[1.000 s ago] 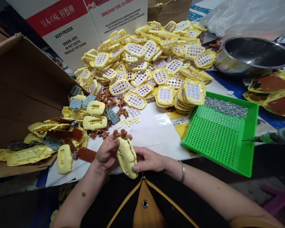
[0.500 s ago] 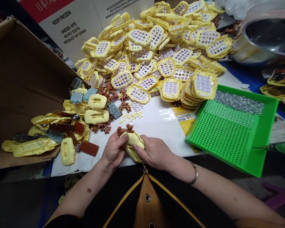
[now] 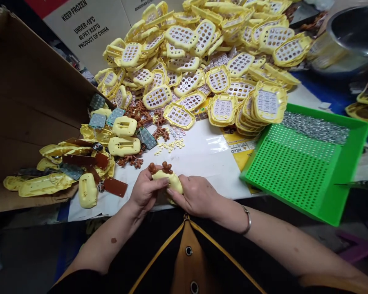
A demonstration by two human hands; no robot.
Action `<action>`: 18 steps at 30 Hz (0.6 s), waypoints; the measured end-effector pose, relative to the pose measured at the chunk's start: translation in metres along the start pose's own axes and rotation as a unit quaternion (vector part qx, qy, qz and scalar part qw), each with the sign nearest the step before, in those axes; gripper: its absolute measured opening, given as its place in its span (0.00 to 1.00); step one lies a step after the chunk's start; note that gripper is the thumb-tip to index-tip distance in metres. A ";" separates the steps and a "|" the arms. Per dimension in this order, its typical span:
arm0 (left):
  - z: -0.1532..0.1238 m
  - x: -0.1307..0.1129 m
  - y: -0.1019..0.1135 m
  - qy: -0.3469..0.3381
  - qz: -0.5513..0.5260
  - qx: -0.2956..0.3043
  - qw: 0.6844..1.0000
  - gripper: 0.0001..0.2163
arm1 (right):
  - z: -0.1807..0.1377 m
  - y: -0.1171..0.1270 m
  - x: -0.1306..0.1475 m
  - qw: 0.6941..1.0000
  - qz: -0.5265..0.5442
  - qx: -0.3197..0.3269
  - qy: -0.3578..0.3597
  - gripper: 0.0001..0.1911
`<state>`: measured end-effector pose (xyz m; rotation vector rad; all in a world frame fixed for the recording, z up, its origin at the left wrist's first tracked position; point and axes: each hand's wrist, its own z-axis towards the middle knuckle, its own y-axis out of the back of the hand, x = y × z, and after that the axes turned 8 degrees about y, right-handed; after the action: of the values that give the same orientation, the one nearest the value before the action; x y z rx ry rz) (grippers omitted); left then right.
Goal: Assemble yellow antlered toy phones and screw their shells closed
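Note:
Both hands grip one pale yellow plastic toy casing (image 3: pixel 175 182) with brown antlers (image 3: pixel 167 167) at its top, close to my body at the table's front edge. My left hand (image 3: pixel 145 188) wraps its left side, thumb lying across the front. On the right side, my right hand (image 3: pixel 198 196) is closed with its thumb pressed against the lower part. Fingers and palms hide much of the casing's lower half. Ahead of the hands lie small yellow button pieces (image 3: pixel 171 145) and loose brown antlers (image 3: pixel 131 161).
A large heap of yellow shells with hole-filled faces (image 3: pixel 184 61) covers the back. At right, a green perforated tray (image 3: pixel 290 163) holds metal screws (image 3: pixel 315 127); a metal bowl (image 3: pixel 334 49) stands behind it. An open cardboard box (image 3: pixel 33 102) with casings and circuit boards is at left.
The casing has tilted in my hands, so its front face shows less and its upper end more. My left thumb has slid across toward the right thumb. The camera view has shifted slightly.

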<state>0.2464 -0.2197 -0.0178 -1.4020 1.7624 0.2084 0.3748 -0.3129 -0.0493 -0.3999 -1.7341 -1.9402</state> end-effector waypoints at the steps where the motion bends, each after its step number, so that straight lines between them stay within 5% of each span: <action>1: 0.000 0.000 -0.001 0.003 -0.005 0.003 1.000 0.17 | 0.000 0.000 -0.001 1.000 -0.002 -0.006 0.002 0.24; 7: -0.002 0.003 -0.001 -0.041 0.008 0.018 0.999 0.16 | -0.003 0.006 -0.008 0.990 0.107 -0.083 0.050 0.21; 11: -0.005 0.000 -0.004 -0.094 0.064 0.030 0.993 0.14 | -0.006 0.006 -0.003 0.978 0.053 -0.166 0.111 0.17; 14: -0.006 0.000 -0.007 -0.088 0.084 0.050 0.991 0.13 | -0.008 0.006 0.001 0.977 0.015 -0.181 0.108 0.15; 18: -0.004 0.006 -0.007 -0.084 0.088 0.047 0.991 0.15 | -0.012 0.003 -0.005 0.966 0.160 -0.196 0.056 0.12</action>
<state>0.2500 -0.2290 -0.0167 -1.1281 1.7325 0.3238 0.3817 -0.3241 -0.0512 -0.6522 -1.1292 -2.0111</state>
